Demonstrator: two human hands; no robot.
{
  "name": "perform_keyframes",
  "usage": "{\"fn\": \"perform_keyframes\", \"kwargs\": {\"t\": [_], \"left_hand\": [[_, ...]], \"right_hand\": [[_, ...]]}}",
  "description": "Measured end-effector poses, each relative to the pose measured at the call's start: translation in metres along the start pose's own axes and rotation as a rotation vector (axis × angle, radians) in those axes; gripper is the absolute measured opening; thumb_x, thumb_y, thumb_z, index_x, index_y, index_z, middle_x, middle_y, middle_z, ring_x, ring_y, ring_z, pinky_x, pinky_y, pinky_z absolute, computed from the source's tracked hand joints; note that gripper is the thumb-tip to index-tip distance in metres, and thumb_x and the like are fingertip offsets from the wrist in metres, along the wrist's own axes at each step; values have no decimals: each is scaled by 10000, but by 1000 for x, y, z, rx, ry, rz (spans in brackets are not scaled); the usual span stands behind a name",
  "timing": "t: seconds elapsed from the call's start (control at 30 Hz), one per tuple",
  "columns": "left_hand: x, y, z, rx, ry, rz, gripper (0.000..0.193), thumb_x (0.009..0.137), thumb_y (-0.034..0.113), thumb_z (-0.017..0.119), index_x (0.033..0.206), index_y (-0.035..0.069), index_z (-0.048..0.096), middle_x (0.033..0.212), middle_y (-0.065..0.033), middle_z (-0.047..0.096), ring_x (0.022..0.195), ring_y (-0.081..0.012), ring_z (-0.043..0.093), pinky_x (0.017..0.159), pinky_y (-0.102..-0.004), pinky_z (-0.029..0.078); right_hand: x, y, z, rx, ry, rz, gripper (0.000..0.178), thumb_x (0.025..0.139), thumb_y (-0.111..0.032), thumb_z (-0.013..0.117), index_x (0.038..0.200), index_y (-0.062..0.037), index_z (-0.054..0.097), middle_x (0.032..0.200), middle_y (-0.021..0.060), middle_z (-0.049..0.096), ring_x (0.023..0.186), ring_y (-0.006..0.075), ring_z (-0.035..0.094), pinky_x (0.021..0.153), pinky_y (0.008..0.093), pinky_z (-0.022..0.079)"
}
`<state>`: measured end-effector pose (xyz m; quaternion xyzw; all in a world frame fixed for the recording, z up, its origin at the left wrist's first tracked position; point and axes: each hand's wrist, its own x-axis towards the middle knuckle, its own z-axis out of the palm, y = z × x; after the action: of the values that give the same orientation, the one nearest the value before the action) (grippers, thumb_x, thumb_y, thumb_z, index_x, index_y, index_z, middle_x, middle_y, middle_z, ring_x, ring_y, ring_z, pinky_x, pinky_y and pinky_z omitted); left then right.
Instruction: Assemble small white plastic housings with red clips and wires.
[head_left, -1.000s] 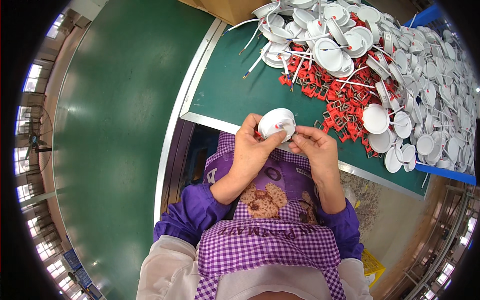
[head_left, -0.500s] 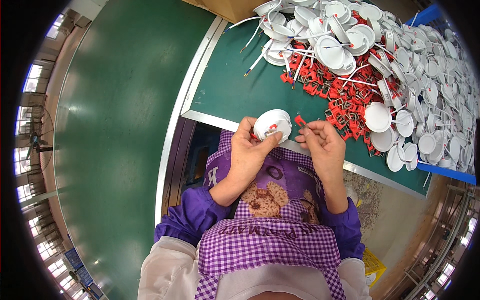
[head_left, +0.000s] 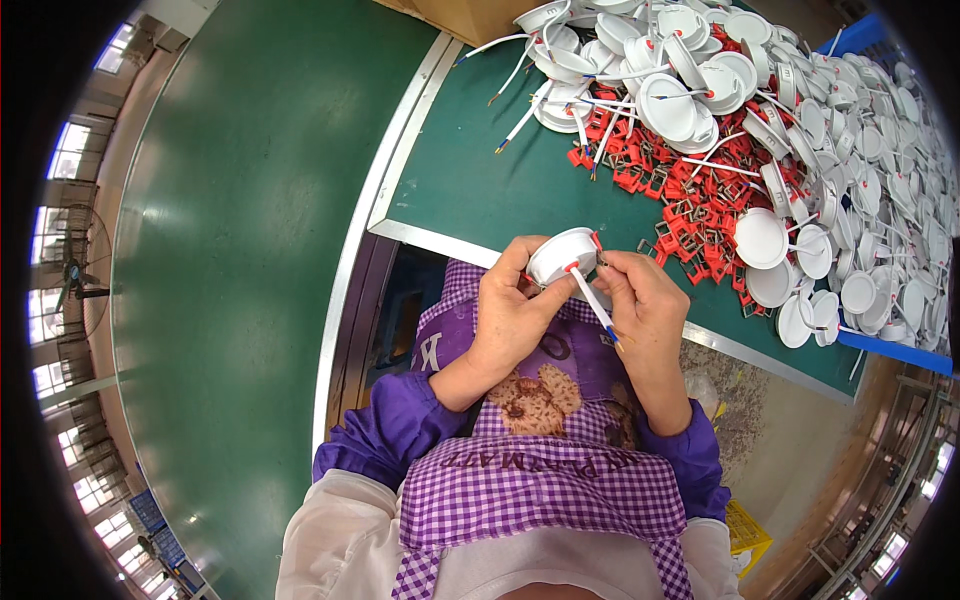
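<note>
My left hand [head_left: 506, 318] grips a round white downlight [head_left: 556, 255] by its side, above my lap at the table's front edge. The light is tilted, and its white cable [head_left: 597, 305] with bare coloured wire ends points down toward my right wrist. My right hand [head_left: 645, 300] pinches a small red spring clip [head_left: 597, 241] against the light's right rim. The fingertips partly hide that clip. Another bit of red shows beside my left fingers, mostly covered. Beyond my right hand lies a heap of red clips with metal springs [head_left: 700, 225].
A large pile of white downlights [head_left: 760, 238] covers the table's right side, reaching a blue crate [head_left: 900, 350]. At the back stands a cardboard box [head_left: 470, 15]. A metal edge strip [head_left: 345, 270] divides my table from the long green surface [head_left: 240, 300] on the left.
My right hand has brought the red clip leftward onto the downlight's rim. The downlight has been turned in my left hand, so its cable now hangs out toward me.
</note>
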<state>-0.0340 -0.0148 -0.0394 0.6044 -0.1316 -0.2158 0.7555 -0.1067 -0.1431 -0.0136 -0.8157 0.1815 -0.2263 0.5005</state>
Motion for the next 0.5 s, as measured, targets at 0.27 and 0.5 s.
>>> {"fn": "perform_keyframes", "kwargs": {"t": [0.27, 0.5], "left_hand": [[0, 10, -7, 28, -139, -33, 313, 822, -39, 699, 1115, 7, 600, 1041, -46, 634, 946, -102, 610, 829, -251, 507], [-6, 21, -11, -64, -198, 55, 292, 795, -54, 738, 1043, 16, 602, 1015, -55, 671, 924, -114, 640, 825, -257, 525]], "right_hand": [[-1, 12, -7, 144, 3, 43, 234, 868, -16, 662, 1097, 15, 625, 960, 138, 668, 776, 185, 681, 669, 283, 535], [-13, 3, -17, 507, -172, 246, 468, 885, -36, 665, 1316, 29, 492, 1177, 177, 636, 1058, 207, 628, 911, 311, 502]]}}
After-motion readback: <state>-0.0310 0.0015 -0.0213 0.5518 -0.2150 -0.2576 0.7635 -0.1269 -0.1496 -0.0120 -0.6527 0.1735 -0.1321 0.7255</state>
